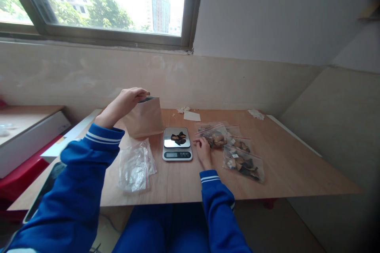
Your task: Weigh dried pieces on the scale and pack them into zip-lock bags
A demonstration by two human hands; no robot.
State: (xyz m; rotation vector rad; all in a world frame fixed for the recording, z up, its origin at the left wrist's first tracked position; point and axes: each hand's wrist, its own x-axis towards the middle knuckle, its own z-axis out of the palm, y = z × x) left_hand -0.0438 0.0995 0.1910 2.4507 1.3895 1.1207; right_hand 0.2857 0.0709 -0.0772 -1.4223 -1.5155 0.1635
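Note:
My left hand [133, 97] is raised over the mouth of a brown paper bag [145, 118], its fingers bent together at the opening. What they grip, if anything, is too small to make out. The bag stands upright behind a small digital scale [177, 155]. Several dark, dried, curled pieces [178, 138] lie on the scale's shiny plate. My right hand [203, 150] rests on the table just right of the scale, fingers stretched out and holding nothing. Right beside it are zip bags of dried brown pieces [218, 137].
Empty clear zip bags [135, 170] lie left of the scale. Another filled zip bag [243, 164] is at the right. A white card [192, 116] and crumpled white scraps [255, 114] lie near the back edge of the wooden table [285, 158], below the wall and window.

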